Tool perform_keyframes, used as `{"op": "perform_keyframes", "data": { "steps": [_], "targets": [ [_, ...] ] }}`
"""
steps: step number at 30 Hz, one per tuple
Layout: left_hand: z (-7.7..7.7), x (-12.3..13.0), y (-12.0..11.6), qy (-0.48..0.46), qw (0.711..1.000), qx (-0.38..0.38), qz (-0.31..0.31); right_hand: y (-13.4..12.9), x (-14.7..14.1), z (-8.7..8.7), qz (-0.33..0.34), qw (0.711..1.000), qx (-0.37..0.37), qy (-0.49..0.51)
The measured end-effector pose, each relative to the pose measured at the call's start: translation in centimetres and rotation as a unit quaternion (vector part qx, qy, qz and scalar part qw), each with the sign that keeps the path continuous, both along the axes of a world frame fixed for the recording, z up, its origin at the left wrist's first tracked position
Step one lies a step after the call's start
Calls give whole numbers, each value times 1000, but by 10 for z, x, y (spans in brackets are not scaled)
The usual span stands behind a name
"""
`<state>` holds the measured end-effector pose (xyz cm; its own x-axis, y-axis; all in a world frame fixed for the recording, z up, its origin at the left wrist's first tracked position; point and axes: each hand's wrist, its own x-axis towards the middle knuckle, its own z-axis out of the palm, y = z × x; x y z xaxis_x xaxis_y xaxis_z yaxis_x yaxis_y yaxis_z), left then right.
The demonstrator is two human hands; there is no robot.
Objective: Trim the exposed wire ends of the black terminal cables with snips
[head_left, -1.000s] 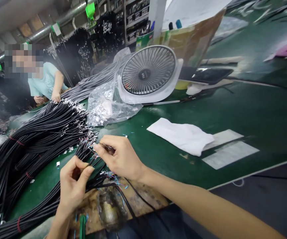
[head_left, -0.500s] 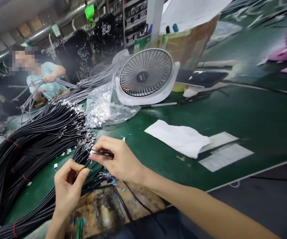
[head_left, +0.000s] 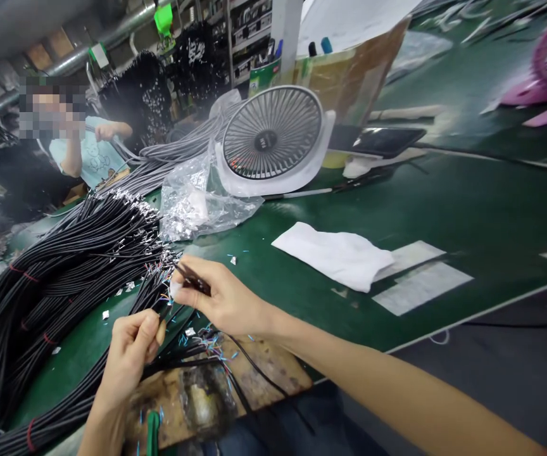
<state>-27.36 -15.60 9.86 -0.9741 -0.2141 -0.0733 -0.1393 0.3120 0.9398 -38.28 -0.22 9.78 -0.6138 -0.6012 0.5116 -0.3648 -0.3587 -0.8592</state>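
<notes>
My left hand (head_left: pixel 133 345) is closed in a pinch on a black cable, whose end with thin coloured wires (head_left: pixel 168 300) points toward my other hand. My right hand (head_left: pixel 221 294) is closed around a dark slim tool (head_left: pixel 192 279), and something small and white shows at its fingertips. What the tool's tip touches is too small to tell. Beside and behind my hands lie large bundles of black cables (head_left: pixel 64 266) with stripped, silvery ends. Below my hands is a stained wooden board (head_left: pixel 273 367) with wire scraps on and around it.
A round fan (head_left: pixel 272 133) stands behind a clear plastic bag (head_left: pixel 195 206). A white cloth (head_left: pixel 333 253) and paper strips (head_left: pixel 423 288) lie to the right. A green-handled tool (head_left: pixel 152 430) is at the bottom. A person (head_left: pixel 95 152) works at the back left, near grey cables (head_left: pixel 173 152).
My left hand has turned and its fingers have closed in more. The tool in my right hand has tilted. The other person's hands have risen, and the view has shifted slightly.
</notes>
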Motion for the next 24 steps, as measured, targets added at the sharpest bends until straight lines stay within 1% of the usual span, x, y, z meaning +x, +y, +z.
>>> {"op": "perform_keyframes", "data": {
  "steps": [3,5,7,10,12,15,17,19,22,24],
  "targets": [
    [-2,1,-3,-15,1000,20,10,-6,2,-5,71,989,-4,-132],
    [-2,1,-2,-1,999,7,33,-8,4,-5,83,984,3,-159],
    [-1,-1,3,47,997,-32,58,-7,6,-4,54,991,12,-123],
    [2,-3,12,118,986,-82,86,-2,11,-1,-33,999,-1,6],
    [4,-3,17,145,979,-98,109,1,12,-1,-95,992,-22,76],
    [6,-1,20,173,968,-120,137,4,13,-1,-153,983,-20,98],
    [7,1,21,182,963,-133,148,5,12,-1,-157,984,8,81],
    [6,3,23,191,956,-159,154,5,11,0,-137,988,30,70],
    [4,5,26,198,949,-193,152,6,11,0,-108,990,28,87],
    [2,5,27,197,949,-199,147,5,11,0,-94,991,23,93]
  ]
}}
